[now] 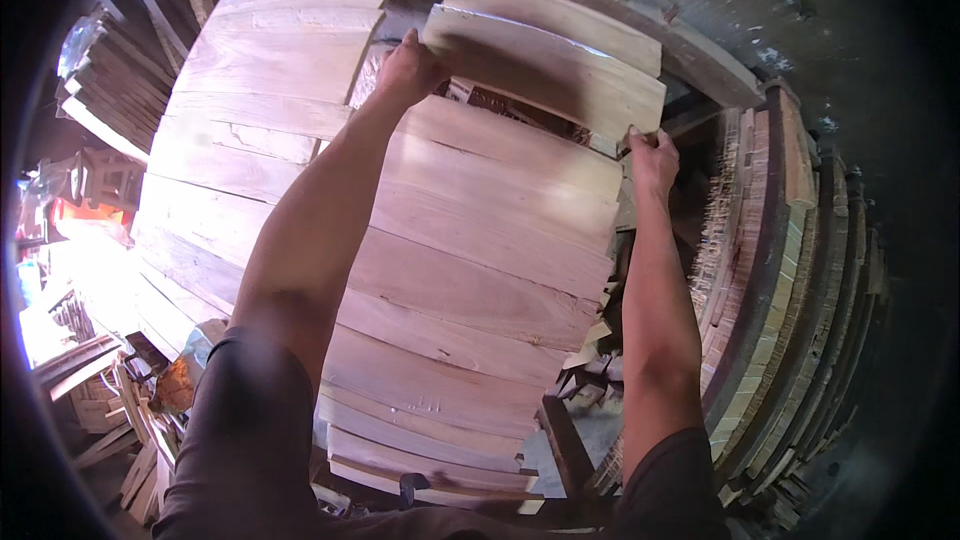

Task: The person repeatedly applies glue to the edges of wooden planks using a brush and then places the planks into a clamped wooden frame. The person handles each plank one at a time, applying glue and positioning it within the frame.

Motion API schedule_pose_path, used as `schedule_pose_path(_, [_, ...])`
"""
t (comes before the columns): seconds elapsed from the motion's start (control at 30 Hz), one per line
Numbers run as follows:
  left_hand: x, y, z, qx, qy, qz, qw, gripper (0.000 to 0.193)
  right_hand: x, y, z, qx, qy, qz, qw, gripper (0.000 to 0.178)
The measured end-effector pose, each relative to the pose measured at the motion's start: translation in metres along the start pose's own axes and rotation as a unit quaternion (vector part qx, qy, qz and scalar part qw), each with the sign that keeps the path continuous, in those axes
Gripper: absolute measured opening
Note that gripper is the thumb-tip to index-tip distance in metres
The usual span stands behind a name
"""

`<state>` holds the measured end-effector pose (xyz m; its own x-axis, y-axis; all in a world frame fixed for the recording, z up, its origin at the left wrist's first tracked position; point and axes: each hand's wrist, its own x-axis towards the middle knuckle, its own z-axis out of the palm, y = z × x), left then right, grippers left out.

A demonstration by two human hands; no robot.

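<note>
Both arms reach forward over a broad surface of pale wooden boards laid edge to edge. A wide wooden board (535, 65) is held by its two ends near the far side. My left hand (412, 72) is closed on its left end, fingers partly hidden. My right hand (654, 160) pinches its near right corner. Beyond it, a second pale board (570, 22) lies alongside. Between the held board and the nearer laid boards (480, 210) is a dark gap. Another group of laid boards (270, 55) sits to the left of my left hand.
Stacked wood with rough, splintered edges (715, 230) stands along the right. At the lower left are scrap wood pieces (120, 400), and upper left a bundle of strips (120, 85). A frame edge (700, 60) with metal handles runs along the far side.
</note>
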<state>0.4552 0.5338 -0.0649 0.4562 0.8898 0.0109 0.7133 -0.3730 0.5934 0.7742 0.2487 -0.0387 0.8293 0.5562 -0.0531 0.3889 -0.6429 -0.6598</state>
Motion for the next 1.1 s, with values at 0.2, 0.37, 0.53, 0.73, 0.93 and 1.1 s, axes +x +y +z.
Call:
schedule_pose_path(0.2, [-0.03, 0.058, 0.003, 0.051, 0.038, -0.058, 0.996, 0.047, -0.023, -0.008, 0.012, 0.1, 0.088, 0.012, 0.991, 0.068])
schedule_pose_path(0.37, [-0.027, 0.064, 0.0, 0.079, 0.038, -0.104, 0.991, 0.055, 0.001, 0.007, 0.034, 0.03, 0.133, -0.042, 0.99, 0.069])
schedule_pose_path(0.53, [-0.02, 0.054, 0.009, 0.073, 0.059, -0.104, 0.99, 0.055, 0.004, 0.002, 0.039, 0.036, 0.147, -0.063, 0.986, 0.069])
schedule_pose_path(0.73, [-0.015, 0.044, 0.01, 0.074, 0.058, -0.089, 0.992, 0.052, -0.002, -0.004, 0.036, 0.031, 0.146, -0.061, 0.987, 0.068])
schedule_pose_path(0.93, [-0.019, 0.056, 0.008, 0.079, 0.08, -0.101, 0.989, 0.051, -0.006, -0.008, 0.037, 0.048, 0.147, -0.052, 0.987, 0.065])
schedule_pose_path(1.1, [-0.022, 0.051, 0.004, 0.097, 0.042, -0.085, 0.991, 0.08, -0.005, -0.011, 0.037, 0.081, 0.135, -0.058, 0.986, 0.054])
